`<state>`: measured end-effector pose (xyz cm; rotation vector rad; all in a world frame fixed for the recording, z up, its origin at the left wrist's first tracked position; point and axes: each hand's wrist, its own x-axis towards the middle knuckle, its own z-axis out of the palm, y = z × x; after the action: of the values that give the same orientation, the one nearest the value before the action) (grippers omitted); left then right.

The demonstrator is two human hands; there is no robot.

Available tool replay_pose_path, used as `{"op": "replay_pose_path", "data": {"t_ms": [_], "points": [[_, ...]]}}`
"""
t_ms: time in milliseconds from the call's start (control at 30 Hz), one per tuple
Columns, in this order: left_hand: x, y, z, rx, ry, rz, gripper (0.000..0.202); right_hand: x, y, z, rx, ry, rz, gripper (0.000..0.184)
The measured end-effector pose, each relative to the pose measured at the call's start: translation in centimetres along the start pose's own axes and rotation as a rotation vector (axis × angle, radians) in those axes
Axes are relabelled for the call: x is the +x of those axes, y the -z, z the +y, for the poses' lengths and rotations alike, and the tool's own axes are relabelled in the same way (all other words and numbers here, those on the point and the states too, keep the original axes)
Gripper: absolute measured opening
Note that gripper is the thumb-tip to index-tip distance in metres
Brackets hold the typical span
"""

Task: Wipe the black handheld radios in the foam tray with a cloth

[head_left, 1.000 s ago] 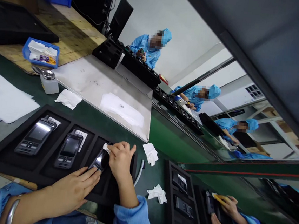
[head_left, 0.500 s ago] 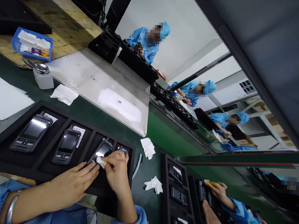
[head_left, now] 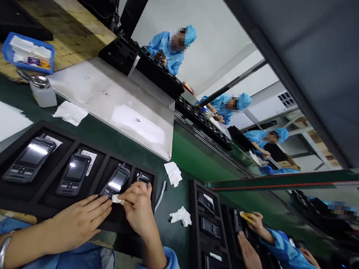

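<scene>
A black foam tray [head_left: 41,203] holds several dark two-way radios with screens and stubby antennas. My left hand [head_left: 77,226] lies flat, fingers stretched, its tips at the lower end of the third radio [head_left: 117,181]. Pinched in my right hand [head_left: 137,208] is a crumpled white wipe [head_left: 118,199], touching that radio's lower end near the left fingertips. Behind my right hand, another radio [head_left: 144,179] is partly hidden. To the left, a second radio [head_left: 74,174] and a first radio [head_left: 30,159] rest in their own compartments, with white labels beside them.
White wipes [head_left: 173,174] lie on the green table, with a white-handled brush [head_left: 160,196] nearby. Beyond the tray stand a pump bottle [head_left: 45,96] and a blue bin [head_left: 27,67]. On the right, a co-worker's hands [head_left: 252,255] work over another tray; more people sit behind.
My right hand has moved the wipe from the third radio's screen down to its lower end. My left hand stays flat beside it. The whole view has shifted slightly.
</scene>
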<state>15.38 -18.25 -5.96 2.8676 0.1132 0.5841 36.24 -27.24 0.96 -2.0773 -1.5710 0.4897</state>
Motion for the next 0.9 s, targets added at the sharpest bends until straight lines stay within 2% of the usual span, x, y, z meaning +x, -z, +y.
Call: {"op": "replay_pose_path", "data": {"t_ms": [100, 167, 233, 367, 500, 600, 767, 833, 900], "points": [[0.4, 0.3, 0.6, -0.040, -0.041, 0.069, 0.043, -0.9, 3.2, 3.4, 0.040, -0.022, 0.193, 0.024], [1.4, 0.1, 1.5, -0.062, -0.118, 0.048, 0.046, -1.0, 4.9, 5.5, 0.005, -0.056, 0.319, 0.018], [3.1, -0.7, 2.7, -0.078, -0.181, -0.013, 0.050, -0.6, 5.8, 6.8, -0.061, -0.091, 0.338, 0.019], [6.2, -3.4, 4.6, -0.084, -0.195, -0.134, 0.058, 1.9, 5.0, 6.7, -0.167, -0.091, 0.205, 0.030], [7.2, -5.4, 5.0, -0.003, -0.202, -0.148, 0.047, 3.9, 3.8, 6.0, -0.207, -0.049, 0.113, 0.034], [7.2, -5.4, 4.9, 0.020, -0.201, -0.140, 0.046, 2.8, 3.7, 6.1, -0.178, -0.029, 0.059, 0.037], [7.5, -4.9, 5.1, 0.039, -0.220, -0.126, 0.045, -1.7, 4.7, 6.4, -0.105, 0.004, -0.078, 0.041], [7.5, -5.0, 5.1, 0.049, -0.237, -0.125, 0.045, -2.2, 5.3, 6.7, -0.097, 0.000, -0.111, 0.043], [7.3, -5.4, 5.1, 0.057, -0.236, -0.140, 0.046, -1.3, 5.9, 7.2, -0.111, -0.005, -0.079, 0.041]]}}
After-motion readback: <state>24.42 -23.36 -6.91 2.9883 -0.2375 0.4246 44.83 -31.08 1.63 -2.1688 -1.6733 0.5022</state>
